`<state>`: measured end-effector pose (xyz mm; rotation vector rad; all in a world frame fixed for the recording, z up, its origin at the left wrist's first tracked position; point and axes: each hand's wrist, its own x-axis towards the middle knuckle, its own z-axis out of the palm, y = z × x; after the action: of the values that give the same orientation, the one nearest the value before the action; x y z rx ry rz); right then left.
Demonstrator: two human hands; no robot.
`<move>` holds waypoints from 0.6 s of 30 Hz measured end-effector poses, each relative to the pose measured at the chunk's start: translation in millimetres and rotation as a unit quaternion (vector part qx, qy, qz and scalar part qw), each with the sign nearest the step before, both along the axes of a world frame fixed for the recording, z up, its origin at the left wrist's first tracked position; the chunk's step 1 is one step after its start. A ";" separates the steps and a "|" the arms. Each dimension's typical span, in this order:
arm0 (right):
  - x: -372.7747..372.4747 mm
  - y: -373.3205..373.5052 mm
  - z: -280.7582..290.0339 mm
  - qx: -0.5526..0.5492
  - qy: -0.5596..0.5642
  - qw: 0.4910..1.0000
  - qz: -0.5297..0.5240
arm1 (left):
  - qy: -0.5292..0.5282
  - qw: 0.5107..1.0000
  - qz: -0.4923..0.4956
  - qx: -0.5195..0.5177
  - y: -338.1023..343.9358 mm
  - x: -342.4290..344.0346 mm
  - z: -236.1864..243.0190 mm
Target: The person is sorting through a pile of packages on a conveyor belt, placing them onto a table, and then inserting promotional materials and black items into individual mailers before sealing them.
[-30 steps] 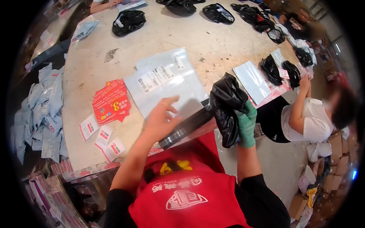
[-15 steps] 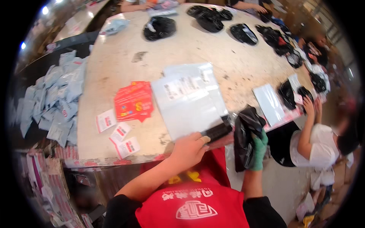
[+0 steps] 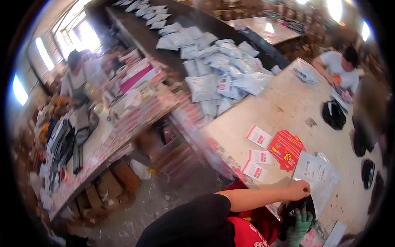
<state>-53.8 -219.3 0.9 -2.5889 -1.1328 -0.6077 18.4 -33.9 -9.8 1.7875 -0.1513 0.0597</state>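
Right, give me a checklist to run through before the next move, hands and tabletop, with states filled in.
1. Gloved right hand on the black bag: ok, its fingers lie over the bag.
2. Bare left hand gripping the bag: cannot tell; it is at the bag's upper end, but its fingertips are hidden.
3. Label on the pale mailer facing up: ok.
4. Near end of the mailer unobstructed: not ok, hands and bag block the view of it.
5. Red cards clear of both hands: ok.
6. White cards clear of the bag: ok.
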 end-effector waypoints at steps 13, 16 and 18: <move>7.6 49.6 31.5 -0.038 0.016 0.999 -0.025 | -0.390 0.905 -0.089 0.146 -47.0 -13.0 5.3; 16.5 44.1 17.8 -0.047 0.052 0.997 -0.044 | -0.394 0.901 -0.127 0.128 -53.7 -15.9 9.3; 19.2 39.9 14.2 -0.046 0.067 0.995 -0.058 | -0.444 0.883 -0.075 0.137 -40.6 -19.9 19.3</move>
<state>-34.6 -179.3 15.1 -2.7426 -0.9977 -0.4066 -1.6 -74.5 9.5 1.8986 -0.9952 0.7851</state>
